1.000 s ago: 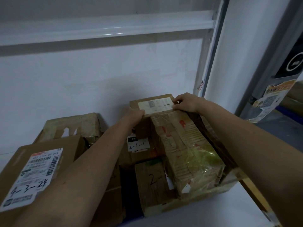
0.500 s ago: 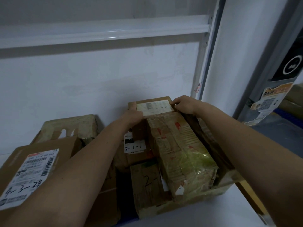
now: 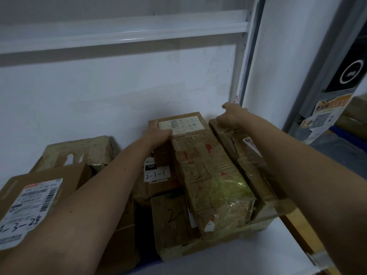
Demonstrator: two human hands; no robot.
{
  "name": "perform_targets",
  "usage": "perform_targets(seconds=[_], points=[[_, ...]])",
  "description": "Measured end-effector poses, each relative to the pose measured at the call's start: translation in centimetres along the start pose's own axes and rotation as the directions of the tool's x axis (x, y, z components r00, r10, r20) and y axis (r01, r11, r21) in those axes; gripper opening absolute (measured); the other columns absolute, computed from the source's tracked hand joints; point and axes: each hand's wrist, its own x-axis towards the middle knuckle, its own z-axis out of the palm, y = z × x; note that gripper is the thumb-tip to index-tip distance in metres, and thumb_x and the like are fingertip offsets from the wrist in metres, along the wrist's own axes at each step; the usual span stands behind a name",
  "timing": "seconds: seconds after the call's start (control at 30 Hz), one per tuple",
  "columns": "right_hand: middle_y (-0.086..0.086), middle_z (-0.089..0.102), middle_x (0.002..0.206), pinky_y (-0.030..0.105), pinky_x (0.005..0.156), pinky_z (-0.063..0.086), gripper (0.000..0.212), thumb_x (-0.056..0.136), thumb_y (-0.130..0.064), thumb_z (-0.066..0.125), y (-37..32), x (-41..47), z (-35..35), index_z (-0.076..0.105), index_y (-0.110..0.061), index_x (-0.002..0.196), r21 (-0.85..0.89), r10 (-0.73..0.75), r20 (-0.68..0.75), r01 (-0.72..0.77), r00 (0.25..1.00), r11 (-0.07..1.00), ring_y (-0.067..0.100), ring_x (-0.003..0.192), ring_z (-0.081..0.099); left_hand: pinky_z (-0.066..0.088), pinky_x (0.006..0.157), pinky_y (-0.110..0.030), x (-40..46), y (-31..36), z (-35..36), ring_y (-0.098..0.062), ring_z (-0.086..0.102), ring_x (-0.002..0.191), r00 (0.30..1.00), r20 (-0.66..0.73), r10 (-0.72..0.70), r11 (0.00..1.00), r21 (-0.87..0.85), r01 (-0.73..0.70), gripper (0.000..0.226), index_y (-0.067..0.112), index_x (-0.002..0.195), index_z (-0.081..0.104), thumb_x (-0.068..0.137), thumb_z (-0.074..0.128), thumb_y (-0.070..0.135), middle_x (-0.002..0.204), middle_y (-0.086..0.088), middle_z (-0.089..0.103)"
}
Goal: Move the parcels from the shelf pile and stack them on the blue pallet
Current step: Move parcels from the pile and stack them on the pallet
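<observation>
Seven cardboard parcels (image 3: 210, 175) piled on one shelf (image 3: 228, 261), two bare hands (image 3: 156, 137), four printed labels (image 3: 29, 207), one wall poster (image 3: 325, 116)

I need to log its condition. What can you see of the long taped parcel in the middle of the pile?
The long taped parcel is a brown cardboard box wrapped in glossy, wrinkled clear tape, with red marks and a yellow-green patch near its front. It lies lengthwise on other boxes, far end toward the wall. The left hand grips its far left corner; a darker box lies along its right side.
</observation>
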Motion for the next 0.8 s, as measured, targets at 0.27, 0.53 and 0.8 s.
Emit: perform_targets(seconds=[0.27,0.53,0.8], points=[[0.010,0.054,0.095,0.027,0.052,0.036,0.057,0.089,-0.043,0.059,3.2,-0.2,-0.2,0.046,-0.001,0.127,0.232,0.148,0.119,-0.173,0.982,0.957,0.019,0.068,0.054,0.037,0.107,-0.045,0.3,0.2,0.8,-0.034,0.038,0.130,0.999,-0.035,0.016,0.995,0.097,-0.013,0.086,0.017,0.149,0.021,0.083,0.064,0.051,0.146,-0.017,0.034],[0.016,0.057,0.107,0.030,0.060,0.043,0.057,0.092,-0.040,0.055,2.9,-0.4,0.1,0.042,0.000,0.130,0.202,0.121,0.092,-0.137,0.988,0.970,0.022,0.078,0.057,0.034,0.108,-0.045,0.3,0.2,0.8,-0.037,0.035,0.131,0.997,-0.074,0.006,0.984,0.177,0.007,0.087,0.020,0.149,0.021,0.082,0.062,0.058,0.146,-0.019,0.031],[0.019,0.031,0.146,0.053,0.108,0.028,0.065,0.090,-0.048,0.053,-1.1,-0.4,0.3,0.036,-0.013,0.141,-0.215,-0.185,-0.009,0.179,0.983,0.960,0.042,0.134,0.027,0.039,0.098,-0.046,-1.3,1.3,-1.4,-0.035,0.042,0.121,0.919,-0.230,0.322,0.817,0.557,-0.147,0.055,0.013,0.132,0.052,0.088,0.056,0.045,0.133,-0.018,0.048]])
